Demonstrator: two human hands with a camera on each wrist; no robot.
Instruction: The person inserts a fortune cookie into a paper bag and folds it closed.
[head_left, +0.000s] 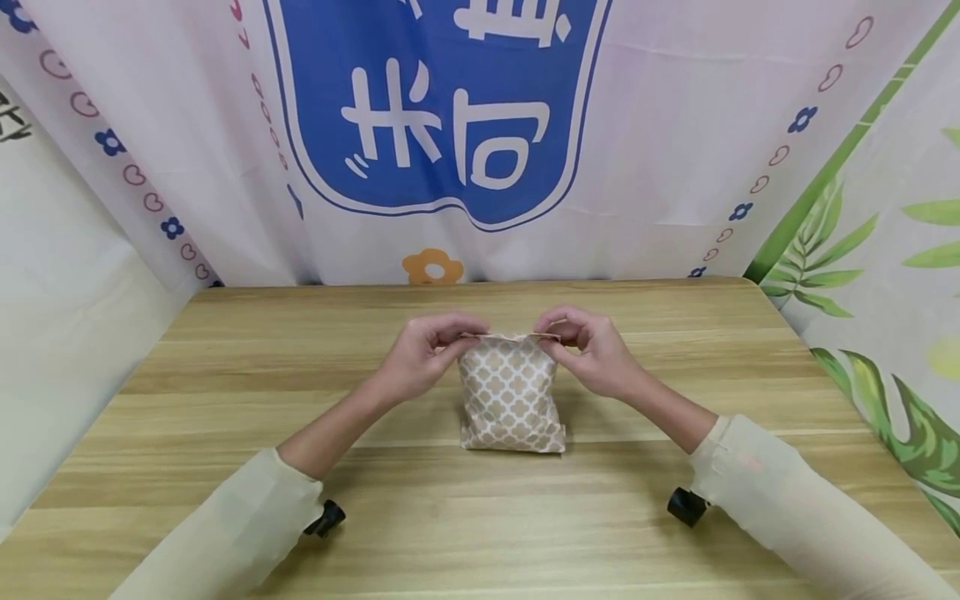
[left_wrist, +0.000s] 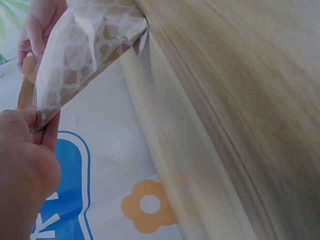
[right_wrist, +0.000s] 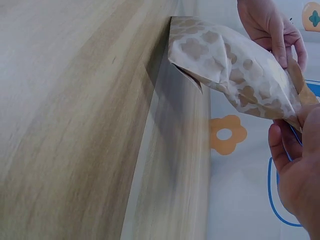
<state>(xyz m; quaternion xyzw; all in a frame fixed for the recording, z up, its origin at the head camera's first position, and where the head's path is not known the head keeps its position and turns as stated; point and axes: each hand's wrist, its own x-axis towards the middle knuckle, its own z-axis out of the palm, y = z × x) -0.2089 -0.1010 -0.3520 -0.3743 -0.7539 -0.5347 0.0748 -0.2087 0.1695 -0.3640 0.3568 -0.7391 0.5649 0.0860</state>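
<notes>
A brown paper bag [head_left: 510,392] with a white quatrefoil pattern stands on the wooden table, its body bulging and its top edge pulled flat between both hands. My left hand [head_left: 427,354] pinches the top left corner, thumb in front and fingers behind. At the top right corner my right hand [head_left: 588,346] pinches the rim in the same way. In the left wrist view the bag [left_wrist: 85,45] shows a folded brown strip along its top, with the left hand [left_wrist: 25,155] gripping one end. The right wrist view shows the right hand [right_wrist: 300,155] at the other end. The bag's inside is hidden.
The wooden table [head_left: 300,392] reaches back to a printed curtain [head_left: 645,167] with a blue sign and an orange flower. A leaf-patterned wall cloth [head_left: 885,275] hangs at the right. Small black wrist cameras [head_left: 686,507] sit beneath both sleeves.
</notes>
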